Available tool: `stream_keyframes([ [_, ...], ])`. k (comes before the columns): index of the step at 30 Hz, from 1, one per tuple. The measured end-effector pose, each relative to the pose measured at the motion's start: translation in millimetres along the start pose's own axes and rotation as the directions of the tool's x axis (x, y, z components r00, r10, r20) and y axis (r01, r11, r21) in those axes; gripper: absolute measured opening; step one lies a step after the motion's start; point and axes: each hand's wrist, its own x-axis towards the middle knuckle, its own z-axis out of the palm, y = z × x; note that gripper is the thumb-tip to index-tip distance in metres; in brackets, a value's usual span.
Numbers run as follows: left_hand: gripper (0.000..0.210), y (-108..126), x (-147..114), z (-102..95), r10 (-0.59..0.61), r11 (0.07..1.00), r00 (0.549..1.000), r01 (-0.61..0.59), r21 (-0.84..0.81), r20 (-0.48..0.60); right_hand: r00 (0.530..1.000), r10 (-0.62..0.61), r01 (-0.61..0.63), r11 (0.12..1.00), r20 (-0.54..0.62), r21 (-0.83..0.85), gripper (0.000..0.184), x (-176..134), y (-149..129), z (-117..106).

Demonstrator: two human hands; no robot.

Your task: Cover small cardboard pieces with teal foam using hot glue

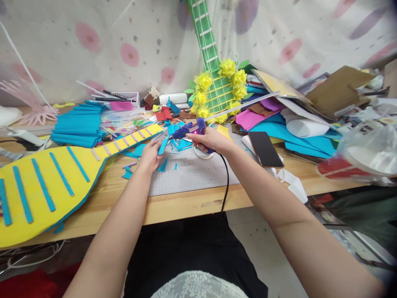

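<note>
- Glue gun (188, 130) was at the middle of the frame, its long axis slanting slightly down leftward, toward the left hand.
- Right hand (206, 140) was curled closed around it.
- Left hand (150, 156) pinched a blue strip (163, 145), thumb and fingers nearly together.
- That strip slanted up rightward, just left of the nozzle (171, 135); contact could not be told.
- Yellow guitar shape (62, 165) lay at frame left, nearer the left hand.

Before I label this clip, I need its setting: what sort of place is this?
Probably a craft workspace: the right hand holds a glue gun, blue scraps litter the table, and a green guitar shape with yellow flowers stands behind.
</note>
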Motion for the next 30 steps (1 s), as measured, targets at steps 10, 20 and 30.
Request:
stream_keyframes([
  [10,0.011,-0.8,1.4,-0.8,0.01,1.0,1.0,-0.01,0.013,-0.011,0.999,0.009,-0.008,1.0,0.033,-0.024,0.04,-7.7,-12.3,1.9],
  [20,0.01,0.3,-0.2,0.2,0.009,1.0,1.0,-0.008,0.021,-0.013,0.998,0.021,-0.017,0.997,0.059,-0.075,0.037,-11.0,-18.3,2.9],
  [30,0.01,-1.4,1.0,-0.3,0.024,0.999,1.0,-0.024,0.024,0.004,0.996,0.048,-0.036,0.989,0.079,-0.143,0.038,-12.6,-20.3,2.9],
])
